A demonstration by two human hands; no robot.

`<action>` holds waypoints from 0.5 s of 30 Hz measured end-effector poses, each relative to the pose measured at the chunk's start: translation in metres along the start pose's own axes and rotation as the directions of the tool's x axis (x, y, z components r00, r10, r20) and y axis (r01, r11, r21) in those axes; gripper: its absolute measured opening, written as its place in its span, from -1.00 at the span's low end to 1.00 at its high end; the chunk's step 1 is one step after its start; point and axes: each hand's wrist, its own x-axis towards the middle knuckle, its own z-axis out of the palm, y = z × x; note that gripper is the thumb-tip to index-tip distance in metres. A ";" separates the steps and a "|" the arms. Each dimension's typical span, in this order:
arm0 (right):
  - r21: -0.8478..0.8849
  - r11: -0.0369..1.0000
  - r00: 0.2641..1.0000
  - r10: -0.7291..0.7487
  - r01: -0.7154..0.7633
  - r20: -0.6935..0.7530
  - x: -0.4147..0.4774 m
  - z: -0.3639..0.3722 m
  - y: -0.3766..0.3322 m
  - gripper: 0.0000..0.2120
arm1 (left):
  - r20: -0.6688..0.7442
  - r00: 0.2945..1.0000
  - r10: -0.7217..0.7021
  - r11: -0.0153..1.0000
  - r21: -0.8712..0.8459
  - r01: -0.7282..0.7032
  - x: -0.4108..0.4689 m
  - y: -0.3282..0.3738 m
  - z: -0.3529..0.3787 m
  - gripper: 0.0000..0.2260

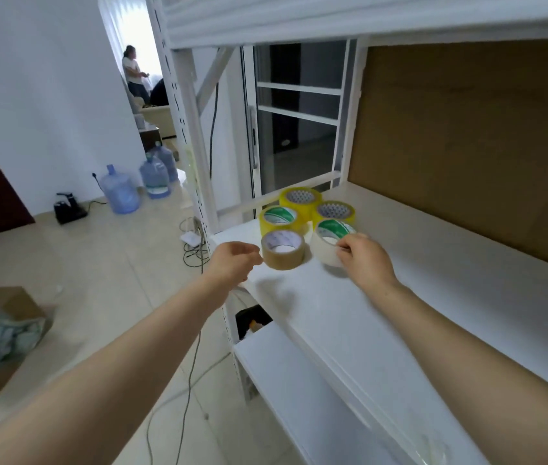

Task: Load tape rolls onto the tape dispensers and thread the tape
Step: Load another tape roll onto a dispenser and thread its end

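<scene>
Right hand [363,256] pinches rim of whitish translucent tape roll [320,250], likely to lift it off white shelf [400,280]; left hand [232,260], curled, at brown tape roll [282,255], grip unclear.

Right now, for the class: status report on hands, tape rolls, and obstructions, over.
Right hand pinches white tape roll on shelf. Left hand curled at brown tape roll, grip unclear. Three yellow rolls close behind; no dispenser in view.

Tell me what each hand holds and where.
Right hand pinches the white tape roll by its near rim. Left hand is at the brown tape roll; grip unclear.
</scene>
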 end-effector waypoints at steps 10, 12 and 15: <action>-0.105 0.982 0.987 0.150 -0.155 -0.052 0.037 0.027 -0.017 -0.56 | 0.195 0.923 0.332 0.822 0.420 -0.384 0.129 0.011 -0.006 -0.55; -0.058 0.978 0.975 0.196 -0.202 -0.103 0.044 0.027 -0.023 -0.58 | 0.336 0.848 0.409 0.672 0.518 -0.529 0.149 0.017 -0.004 -0.52; 0.013 0.966 0.953 0.257 -0.259 -0.161 0.050 0.030 -0.035 -0.59 | 0.567 0.728 0.385 0.491 0.542 -0.682 0.182 0.016 0.000 -0.49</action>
